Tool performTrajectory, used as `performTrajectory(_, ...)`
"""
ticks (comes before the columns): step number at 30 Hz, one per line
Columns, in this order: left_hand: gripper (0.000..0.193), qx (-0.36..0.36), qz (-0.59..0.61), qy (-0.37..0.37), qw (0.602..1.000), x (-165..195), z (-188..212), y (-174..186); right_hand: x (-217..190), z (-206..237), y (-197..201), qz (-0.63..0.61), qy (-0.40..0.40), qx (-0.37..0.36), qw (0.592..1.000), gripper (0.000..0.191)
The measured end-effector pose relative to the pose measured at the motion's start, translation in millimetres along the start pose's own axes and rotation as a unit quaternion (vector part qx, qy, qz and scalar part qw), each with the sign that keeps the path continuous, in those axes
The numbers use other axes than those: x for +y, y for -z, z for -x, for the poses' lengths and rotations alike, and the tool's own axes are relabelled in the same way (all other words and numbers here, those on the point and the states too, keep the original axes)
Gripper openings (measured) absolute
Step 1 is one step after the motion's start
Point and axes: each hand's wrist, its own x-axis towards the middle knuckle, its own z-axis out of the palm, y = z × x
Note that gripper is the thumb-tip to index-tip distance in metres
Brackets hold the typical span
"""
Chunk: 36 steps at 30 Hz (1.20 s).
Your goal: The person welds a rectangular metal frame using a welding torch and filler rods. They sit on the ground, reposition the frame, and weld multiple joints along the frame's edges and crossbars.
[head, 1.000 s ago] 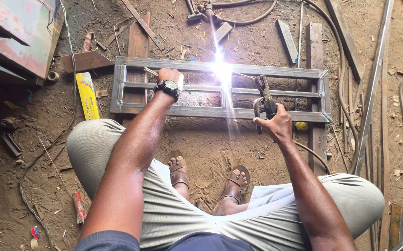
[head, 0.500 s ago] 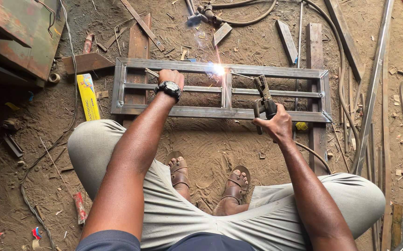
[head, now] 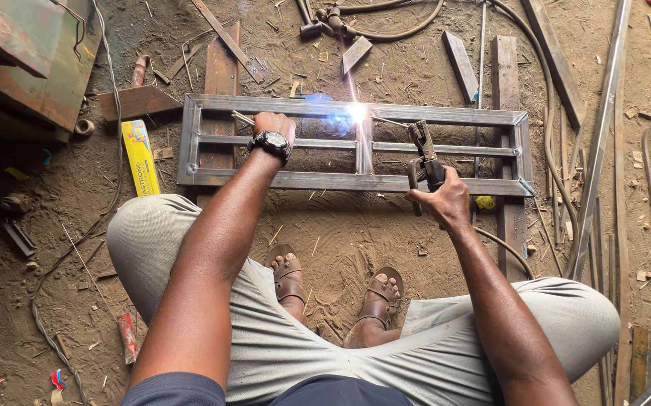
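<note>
One rectangular steel frame [head: 355, 143] lies flat on the dirt floor [head: 355, 240] before our knees, a bright arc [head: 355, 113] burning where its upright centre bar meets the top rail. Our right hand [head: 446, 203] is clenched round the electrode holder [head: 425, 159], whose thin rod reaches to the arc. Our left hand [head: 271, 124], with a black watch [head: 271, 143] at the wrist, presses on the frame's left part; we cannot tell how its fingers are set. A yellow box [head: 139, 156] lies just left of the frame, and cables [head: 386, 22] lie beyond it.

Black wristwatch [head: 271, 143], grey trousers [head: 265, 338], brown sandals [head: 289, 277]
</note>
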Motion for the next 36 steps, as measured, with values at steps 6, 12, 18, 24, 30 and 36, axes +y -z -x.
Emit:
performTrajectory(6, 0.027, -0.004, 0.002, -0.003, 1.0, 0.9, 2.4, 5.0, -0.2, -1.7, 0.3, -0.001, 0.0, 0.002, 1.0, 0.076)
performTrajectory(12, 0.026, -0.001, 0.006, -0.004, 1.0, 0.4, 1.8, 5.4, 0.4, -0.3, 0.1, -0.005, 0.014, 0.007, 1.0, 0.075)
performTrajectory(18, 0.029, -0.047, -0.028, 0.002, 0.999, 2.6, 4.8, 8.9, 0.2, -0.4, -0.4, -0.008, 0.002, 0.001, 1.0, 0.074)
performTrajectory(24, 0.026, -0.009, -0.008, -0.006, 1.0, 1.8, 4.4, 9.1, 0.5, -1.5, -0.8, -0.007, 0.025, 0.013, 1.0, 0.075)
performTrajectory(30, 0.026, -0.007, -0.007, -0.004, 1.0, 1.0, 3.1, 6.2, 0.0, -2.7, -1.1, -0.004, 0.004, 0.0, 1.0, 0.075)
performTrajectory(36, 0.027, -0.011, -0.013, -0.003, 1.0, 1.5, 2.4, 3.2, 0.0, -1.7, -0.9, -0.007, 0.01, 0.005, 1.0, 0.074)
